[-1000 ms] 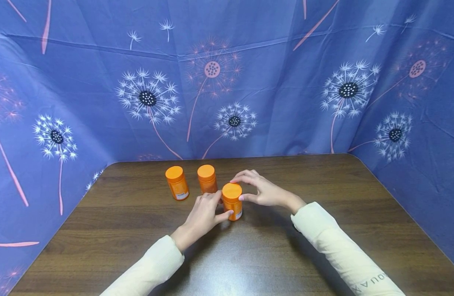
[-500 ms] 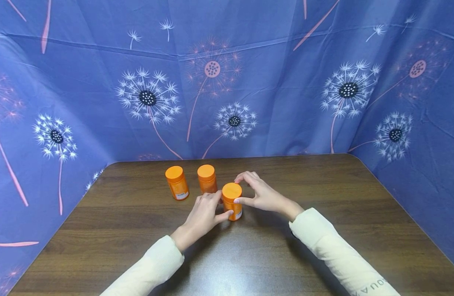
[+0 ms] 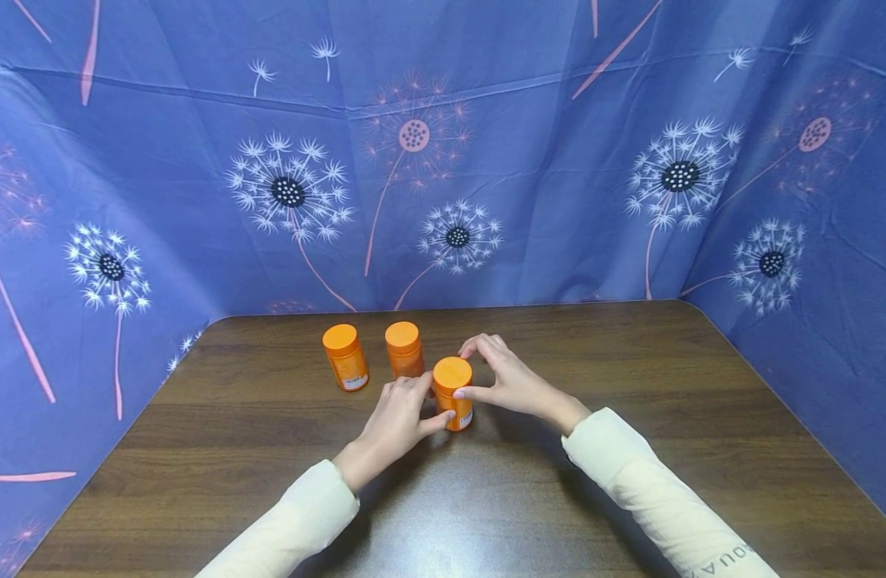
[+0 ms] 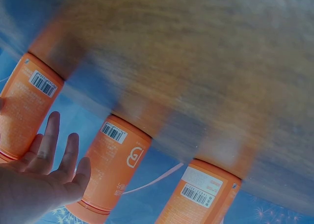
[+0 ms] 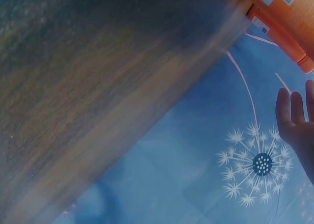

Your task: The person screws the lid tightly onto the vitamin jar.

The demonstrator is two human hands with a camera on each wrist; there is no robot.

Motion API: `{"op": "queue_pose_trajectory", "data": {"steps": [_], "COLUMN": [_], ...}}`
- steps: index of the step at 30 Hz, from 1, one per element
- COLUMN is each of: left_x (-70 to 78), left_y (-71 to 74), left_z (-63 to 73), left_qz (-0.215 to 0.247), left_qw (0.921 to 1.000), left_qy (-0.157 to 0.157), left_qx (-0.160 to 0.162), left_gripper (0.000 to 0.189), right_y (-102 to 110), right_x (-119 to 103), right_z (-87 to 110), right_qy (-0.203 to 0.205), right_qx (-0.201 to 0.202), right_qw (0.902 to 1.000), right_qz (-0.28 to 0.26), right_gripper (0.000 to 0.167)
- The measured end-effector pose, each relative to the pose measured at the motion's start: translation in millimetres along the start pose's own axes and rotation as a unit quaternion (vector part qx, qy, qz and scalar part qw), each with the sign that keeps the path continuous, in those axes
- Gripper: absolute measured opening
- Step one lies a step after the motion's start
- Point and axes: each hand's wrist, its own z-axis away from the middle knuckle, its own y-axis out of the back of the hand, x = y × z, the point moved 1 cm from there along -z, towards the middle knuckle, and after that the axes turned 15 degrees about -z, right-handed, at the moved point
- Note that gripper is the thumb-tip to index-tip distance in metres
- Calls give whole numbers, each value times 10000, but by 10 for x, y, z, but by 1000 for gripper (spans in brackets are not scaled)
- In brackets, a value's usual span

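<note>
An orange pill bottle (image 3: 445,404) stands upright on the table, right of two like it. My left hand (image 3: 396,413) grips its body from the left, thumb at the front and fingers reaching behind. From the right, the thumb and bent fingers of my right hand (image 3: 515,381) close about the top at the orange lid (image 3: 453,372), the thumb lying across the front just below the lid's edge. In the left wrist view the bottle (image 4: 22,106) shows its barcode label beside my left hand (image 4: 44,184). Fingers of my right hand (image 5: 297,111) show at the edge of the right wrist view.
Two more orange bottles with lids on, one at the left (image 3: 347,361) and one in the middle (image 3: 404,353), stand just behind my left hand. The brown wooden table (image 3: 631,385) runs back to a blue dandelion-print cloth (image 3: 544,177).
My right hand has turned slightly round the top of the bottle, its thumb sliding left across the front and its fingers drawing back at the rear. The left hand and the bottles stay put.
</note>
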Motion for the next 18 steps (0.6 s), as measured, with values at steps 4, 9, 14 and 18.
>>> {"op": "queue_pose_trajectory", "data": {"steps": [4,9,14,18], "left_x": [2,2,2,3], "left_y": [0,-3,-2,4], "left_z": [0,2,3,4], "left_qz": [7,18,13,10], "left_qw": [10000,10000,10000,10000], "left_qy": [-4,-21,-17,-12], "left_qx": [1,28,21,8], "left_gripper": [41,40,40,41], "right_y": [23,80,141,172], "right_x": [3,-2,-24,-26], "right_z": [-4,-9,-21,-34], "right_qy": [6,-81,97,344], "right_qx": [-64,-307,-666,-896], "right_qw": [10000,9993,9975,9952], "right_qz": [-46,-197,-230,-176], "right_gripper": [51,58,54,50]}}
